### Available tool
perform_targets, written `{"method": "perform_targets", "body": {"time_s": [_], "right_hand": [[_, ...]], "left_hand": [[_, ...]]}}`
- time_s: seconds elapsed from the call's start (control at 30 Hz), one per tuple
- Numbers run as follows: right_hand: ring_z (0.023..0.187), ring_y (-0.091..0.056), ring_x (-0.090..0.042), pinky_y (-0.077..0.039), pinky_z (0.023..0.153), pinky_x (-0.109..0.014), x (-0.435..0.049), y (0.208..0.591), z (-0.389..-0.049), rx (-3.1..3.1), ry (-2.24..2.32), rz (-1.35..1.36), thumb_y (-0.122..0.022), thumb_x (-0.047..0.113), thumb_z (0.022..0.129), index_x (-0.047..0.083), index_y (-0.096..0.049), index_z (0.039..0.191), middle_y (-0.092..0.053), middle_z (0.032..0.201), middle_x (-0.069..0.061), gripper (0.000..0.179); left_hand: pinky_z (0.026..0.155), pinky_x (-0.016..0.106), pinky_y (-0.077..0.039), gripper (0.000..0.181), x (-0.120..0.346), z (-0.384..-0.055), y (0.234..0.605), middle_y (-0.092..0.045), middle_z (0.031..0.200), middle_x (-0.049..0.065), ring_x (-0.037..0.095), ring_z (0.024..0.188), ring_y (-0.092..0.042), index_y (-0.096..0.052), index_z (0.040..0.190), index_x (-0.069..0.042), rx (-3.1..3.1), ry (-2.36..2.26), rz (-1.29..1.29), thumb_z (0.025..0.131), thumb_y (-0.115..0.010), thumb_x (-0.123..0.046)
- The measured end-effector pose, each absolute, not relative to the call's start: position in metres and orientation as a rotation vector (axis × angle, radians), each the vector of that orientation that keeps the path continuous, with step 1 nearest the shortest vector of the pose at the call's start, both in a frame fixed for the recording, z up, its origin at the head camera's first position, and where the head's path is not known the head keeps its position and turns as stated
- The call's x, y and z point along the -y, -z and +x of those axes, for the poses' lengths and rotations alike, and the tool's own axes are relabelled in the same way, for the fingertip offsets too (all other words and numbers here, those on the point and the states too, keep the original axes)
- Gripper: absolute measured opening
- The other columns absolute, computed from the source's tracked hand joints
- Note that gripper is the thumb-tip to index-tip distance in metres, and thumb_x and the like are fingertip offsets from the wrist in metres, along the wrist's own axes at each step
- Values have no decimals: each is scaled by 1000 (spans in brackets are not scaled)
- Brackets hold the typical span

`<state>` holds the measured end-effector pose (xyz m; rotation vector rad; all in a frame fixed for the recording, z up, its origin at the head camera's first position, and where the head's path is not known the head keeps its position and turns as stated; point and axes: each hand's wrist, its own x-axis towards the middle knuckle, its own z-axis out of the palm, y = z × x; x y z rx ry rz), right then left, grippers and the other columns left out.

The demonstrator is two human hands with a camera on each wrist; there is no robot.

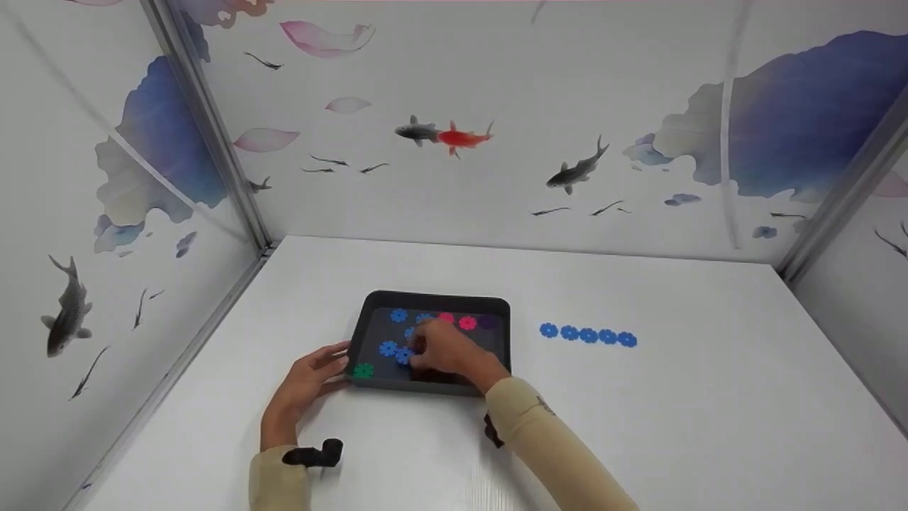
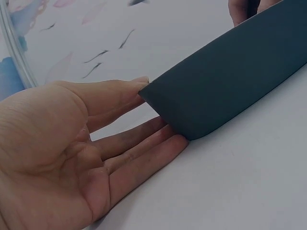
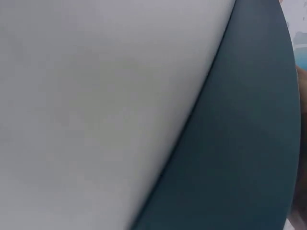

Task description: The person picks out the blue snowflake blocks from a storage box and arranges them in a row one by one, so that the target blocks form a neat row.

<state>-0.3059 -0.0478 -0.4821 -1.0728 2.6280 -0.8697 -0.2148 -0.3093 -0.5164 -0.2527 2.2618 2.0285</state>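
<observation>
A dark rectangular tray (image 1: 433, 388) lies on the white table, with several blue flower-shaped discs (image 1: 388, 348) in it. A pink disc (image 1: 467, 323), a dark purple disc (image 1: 488, 322) and a green disc (image 1: 363, 370) lie there too. My left hand (image 1: 301, 387) touches the tray's left side near the front corner, its fingers fairly straight in the left wrist view. Inside the tray, my right hand (image 1: 450, 348) reaches down with bent fingers beside a blue disc (image 1: 403, 355); its fingertips are partly hidden. The right wrist view shows mostly the tray's outer wall (image 3: 230, 124).
To the right of the tray, several blue discs (image 1: 589, 335) lie in a row on the table (image 1: 681, 411). White panels (image 1: 496, 64) printed with fish and petals enclose the table at the back and sides.
</observation>
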Motion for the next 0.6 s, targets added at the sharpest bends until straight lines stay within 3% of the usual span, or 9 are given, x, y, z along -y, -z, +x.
{"method": "perform_targets", "body": {"time_s": [0.6], "right_hand": [[89,-62,-21,-60,84,-36,-30,447,-328,-2875,882,-975,-76,21,87,3,-75,106,-64,99,-10,26]], "left_hand": [[111,46,-50,50,308,-215,515,-46,153,23,35,136,-52,-47,148,-6,-2282,-2009,-233,101,-60,-20]]}}
